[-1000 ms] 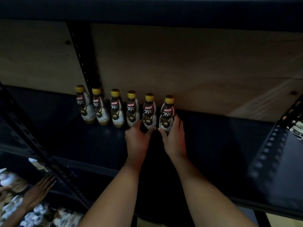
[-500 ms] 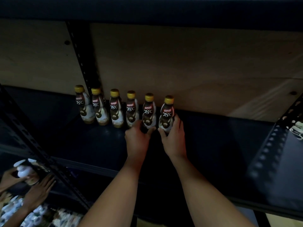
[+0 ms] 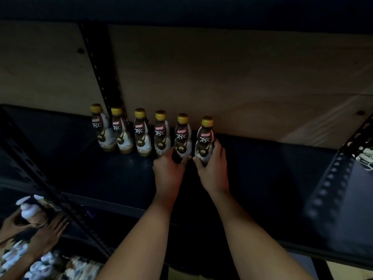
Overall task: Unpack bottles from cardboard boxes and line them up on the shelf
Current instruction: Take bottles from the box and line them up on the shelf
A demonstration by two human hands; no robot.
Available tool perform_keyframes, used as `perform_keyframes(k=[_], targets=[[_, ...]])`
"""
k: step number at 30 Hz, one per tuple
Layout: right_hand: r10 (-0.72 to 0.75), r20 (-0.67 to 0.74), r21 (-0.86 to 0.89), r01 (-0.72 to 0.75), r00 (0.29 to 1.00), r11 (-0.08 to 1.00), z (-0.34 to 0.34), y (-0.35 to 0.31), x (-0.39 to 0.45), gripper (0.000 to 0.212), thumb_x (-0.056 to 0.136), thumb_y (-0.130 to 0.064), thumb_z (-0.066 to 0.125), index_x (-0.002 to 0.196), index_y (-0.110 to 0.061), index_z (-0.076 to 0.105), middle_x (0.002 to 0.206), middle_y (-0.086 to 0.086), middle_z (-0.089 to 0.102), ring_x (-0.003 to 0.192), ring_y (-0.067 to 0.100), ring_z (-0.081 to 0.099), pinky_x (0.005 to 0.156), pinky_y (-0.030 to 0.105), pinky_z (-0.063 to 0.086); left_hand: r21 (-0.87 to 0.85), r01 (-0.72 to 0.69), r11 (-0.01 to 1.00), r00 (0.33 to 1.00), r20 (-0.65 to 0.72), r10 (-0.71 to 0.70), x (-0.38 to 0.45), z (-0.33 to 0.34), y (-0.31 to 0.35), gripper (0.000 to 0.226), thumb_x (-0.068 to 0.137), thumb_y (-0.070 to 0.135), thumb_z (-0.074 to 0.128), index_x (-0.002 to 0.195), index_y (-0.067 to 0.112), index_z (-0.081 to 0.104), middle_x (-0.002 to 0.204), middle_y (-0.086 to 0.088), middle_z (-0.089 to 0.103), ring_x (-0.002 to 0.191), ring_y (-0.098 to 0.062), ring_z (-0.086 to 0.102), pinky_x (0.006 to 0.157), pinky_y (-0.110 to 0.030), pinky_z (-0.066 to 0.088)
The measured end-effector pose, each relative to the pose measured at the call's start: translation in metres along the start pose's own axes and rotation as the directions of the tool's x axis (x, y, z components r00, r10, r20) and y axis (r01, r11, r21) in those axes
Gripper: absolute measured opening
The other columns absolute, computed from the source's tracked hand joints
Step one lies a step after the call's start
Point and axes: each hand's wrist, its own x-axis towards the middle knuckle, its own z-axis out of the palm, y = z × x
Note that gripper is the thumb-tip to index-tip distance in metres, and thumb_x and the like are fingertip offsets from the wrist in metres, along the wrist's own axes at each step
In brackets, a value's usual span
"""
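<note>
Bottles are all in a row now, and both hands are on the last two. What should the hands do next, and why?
Probably let go and pull back. The left hand holds the fifth bottle and the right hand holds the sixth bottle; both stand upright on the shelf, level with the other four.

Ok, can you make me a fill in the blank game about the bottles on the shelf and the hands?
1. The row on the dark shelf has ____ bottles with gold caps.
2. The right hand grips the bottle at the ____ end of the row.
3. The left hand grips the ____ bottle counting from the left.
4. Every bottle in the row stands ____.

Missing words: six; right; fifth; upright
</note>
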Motion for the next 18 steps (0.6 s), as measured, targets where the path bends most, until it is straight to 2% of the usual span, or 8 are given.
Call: perform_keyframes(k=[3,6,8,10,11,13,15,18], targets=[[0.017,-0.007,0.002,-0.017,1.000,1.000,-0.001,-0.001,0.000,0.086,0.085,-0.019,0.080,0.155,-0.015,0.030,0.148,0.009,0.041,0.136,0.023,0.043,0.102,0.022,0.031,0.001,0.004,1.000,1.000,-0.001,-0.004,-0.001,-0.001,0.000,0.034,0.080,0.034,0.086,0.108,0.019,0.076,0.103,0.001,0.078,0.100,-0.015,0.072,0.086,-0.035,0.060],[0.084,-0.014,0.067,-0.083,0.996,0.994,-0.004,-0.001,-0.003,0.091,0.082,-0.016,0.082,0.155,-0.018,0.029,0.149,0.008,0.039,0.136,0.022,0.043,0.104,0.024,0.035,-0.028,0.033,0.999,0.999,0.004,-0.033,-0.007,-0.008,0.000,0.027,0.078,0.032,0.088,0.098,0.016,0.078,0.093,0.004,0.078,0.090,-0.008,0.073,0.079,-0.024,0.058],[0.146,-0.018,0.125,-0.143,0.989,0.982,-0.010,0.000,-0.008,0.095,0.079,-0.014,0.085,0.156,-0.020,0.028,0.146,0.008,0.041,0.125,0.022,0.054,0.105,0.031,0.046,-0.048,0.062,0.997,0.998,0.005,-0.062,-0.014,-0.014,0.001,0.029,0.077,0.028,0.089,0.099,0.013,0.078,0.094,0.004,0.078,0.088,-0.004,0.071,0.075,-0.006,0.050],[0.203,-0.007,0.144,-0.200,0.979,0.969,-0.021,0.002,-0.021,0.093,0.078,-0.013,0.086,0.153,-0.019,0.032,0.136,0.005,0.049,0.104,0.013,0.061,0.092,0.025,0.053,-0.098,0.109,0.989,0.994,0.000,-0.109,-0.025,-0.024,0.005,0.033,0.078,0.026,0.089,0.105,0.011,0.077,0.095,0.002,0.077,0.083,0.005,0.068,0.072,0.003,0.042],[0.211,-0.001,0.144,-0.209,0.977,0.967,-0.028,0.002,-0.029,0.088,0.078,-0.014,0.086,0.151,-0.019,0.036,0.130,0.003,0.053,0.097,0.009,0.061,0.084,0.016,0.051,-0.131,0.126,0.983,0.992,-0.003,-0.128,-0.033,-0.031,0.009,0.031,0.080,0.026,0.088,0.104,0.011,0.077,0.092,0.004,0.077,0.079,0.010,0.066,0.072,0.001,0.044],[0.197,0.011,0.146,-0.196,0.980,0.970,-0.042,-0.002,-0.052,0.075,0.079,-0.017,0.086,0.141,-0.023,0.046,0.118,-0.001,0.057,0.090,0.004,0.061,0.074,0.007,0.046,-0.227,0.146,0.963,0.989,0.003,-0.149,-0.054,-0.044,0.018,0.019,0.085,0.026,0.084,0.100,0.016,0.078,0.082,0.010,0.076,0.074,0.006,0.069,0.073,-0.012,0.054],[0.165,0.023,0.163,-0.166,0.986,0.972,-0.055,-0.008,-0.083,0.056,0.081,-0.019,0.084,0.127,-0.028,0.053,0.104,-0.005,0.060,0.085,0.005,0.060,0.072,0.009,0.045,-0.399,0.133,0.907,0.987,-0.024,-0.156,-0.087,-0.054,0.028,0.009,0.088,0.019,0.080,0.095,0.016,0.076,0.074,0.003,0.074,0.065,-0.010,0.071,0.064,-0.025,0.058],[-0.002,-0.021,0.238,0.007,1.000,0.971,-0.070,-0.013,-0.139,0.032,0.088,-0.015,0.078,0.111,-0.025,0.060,0.084,-0.005,0.059,0.076,0.013,0.061,0.070,0.017,0.046,-0.510,0.033,0.859,0.991,-0.097,-0.096,-0.148,-0.057,0.028,0.006,0.089,0.013,0.076,0.088,0.015,0.071,0.071,-0.006,0.068,0.059,-0.022,0.064,0.058,-0.027,0.053]])
